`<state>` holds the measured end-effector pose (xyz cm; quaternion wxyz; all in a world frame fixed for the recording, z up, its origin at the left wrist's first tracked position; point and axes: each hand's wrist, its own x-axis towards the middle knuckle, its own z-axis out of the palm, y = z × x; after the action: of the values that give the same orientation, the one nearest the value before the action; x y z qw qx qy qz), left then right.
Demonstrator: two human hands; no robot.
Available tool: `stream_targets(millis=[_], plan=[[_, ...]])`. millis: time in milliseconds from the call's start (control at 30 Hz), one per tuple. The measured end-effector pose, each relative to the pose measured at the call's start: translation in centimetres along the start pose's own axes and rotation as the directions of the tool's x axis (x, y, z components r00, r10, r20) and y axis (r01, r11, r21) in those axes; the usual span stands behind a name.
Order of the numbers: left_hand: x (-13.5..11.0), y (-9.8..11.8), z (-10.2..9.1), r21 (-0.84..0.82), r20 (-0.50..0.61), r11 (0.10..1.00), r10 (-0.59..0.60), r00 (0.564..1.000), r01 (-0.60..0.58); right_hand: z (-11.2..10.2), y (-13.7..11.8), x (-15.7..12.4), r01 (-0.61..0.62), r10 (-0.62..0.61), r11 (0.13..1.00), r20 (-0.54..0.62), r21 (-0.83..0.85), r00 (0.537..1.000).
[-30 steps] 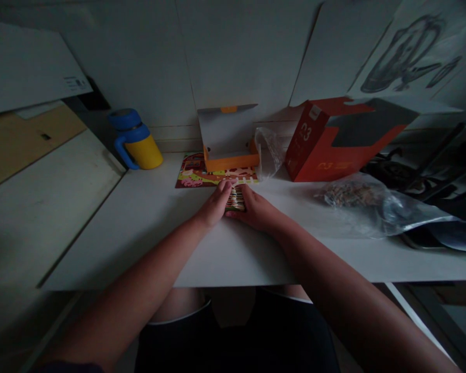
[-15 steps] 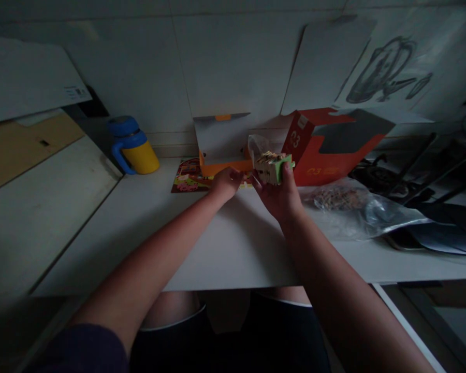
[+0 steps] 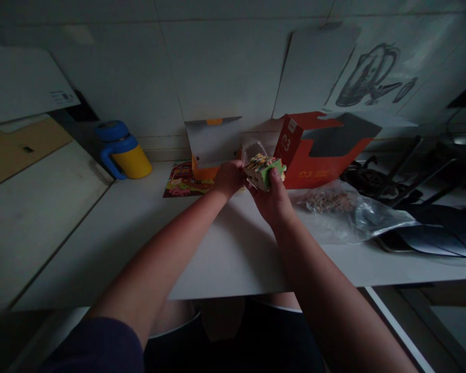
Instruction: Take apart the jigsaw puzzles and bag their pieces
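Note:
A stack of jigsaw puzzle pieces (image 3: 264, 173), with a green piece facing outward at its right end, is gripped in my right hand (image 3: 274, 199). The thumb presses on the green face, and the fingers curl underneath. My left hand (image 3: 230, 178) is closed at the left end of the stack. Its fingertips meet the stack's edge and are partly hidden, so whatever they pinch is unclear. Behind my hands stands an open orange box (image 3: 205, 173) with its lid up. Under it lies a colourful printed picture sheet (image 3: 176, 186).
A blue and yellow jug (image 3: 126, 155) stands at the back left. At the right are a red box (image 3: 308, 171), a clear plastic bag (image 3: 341, 207) of small brown bits, and a black stove burner (image 3: 388, 181). The white tabletop (image 3: 217, 259) ends close to my legs.
My left hand has moved right, up against the stack's left end. The stack has tilted slightly in my right hand. The whole view has shifted a little.

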<state>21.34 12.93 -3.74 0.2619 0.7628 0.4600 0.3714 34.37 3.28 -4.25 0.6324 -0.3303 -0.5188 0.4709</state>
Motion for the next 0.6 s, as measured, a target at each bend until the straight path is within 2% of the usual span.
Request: stream_targets(millis=[100,200,267,333,433,533,600], plan=[[-2.9,0.3,-2.6,0.262,-0.099,0.964,0.069,0.993,-0.041,0.1,0.2,-0.1,0.078,-0.079,0.993,-0.012,-0.086,0.997],[-6.5,0.6,-4.8,0.306,-0.152,0.948,0.143,0.978,-0.091,0.2,0.3,-0.5,0.141,-0.143,0.966,0.007,-0.218,0.990],[-8.5,0.6,-5.6,0.300,-0.179,0.949,0.156,0.971,-0.097,0.3,0.4,-1.0,0.202,-0.203,0.868,0.047,-0.454,0.978],[-9.8,0.5,-6.0,0.298,-0.221,0.950,0.158,0.962,-0.088,0.4,0.7,-1.5,0.243,-0.260,0.693,0.079,-0.679,0.962],[-10.7,0.5,-5.8,0.337,-0.239,0.934,0.204,0.949,-0.115,0.6,1.5,-1.8,0.227,-0.309,0.500,0.073,-0.836,0.948],[-11.1,1.0,-5.1,0.440,-0.160,0.868,0.327,0.931,-0.229,0.4,2.6,-1.7,0.233,-0.327,0.395,0.101,-0.889,0.940],[-11.6,1.6,-4.2,0.491,-0.081,0.811,0.404,0.911,-0.316,0.1,3.2,-1.5,0.271,-0.293,0.394,0.160,-0.878,0.943]])
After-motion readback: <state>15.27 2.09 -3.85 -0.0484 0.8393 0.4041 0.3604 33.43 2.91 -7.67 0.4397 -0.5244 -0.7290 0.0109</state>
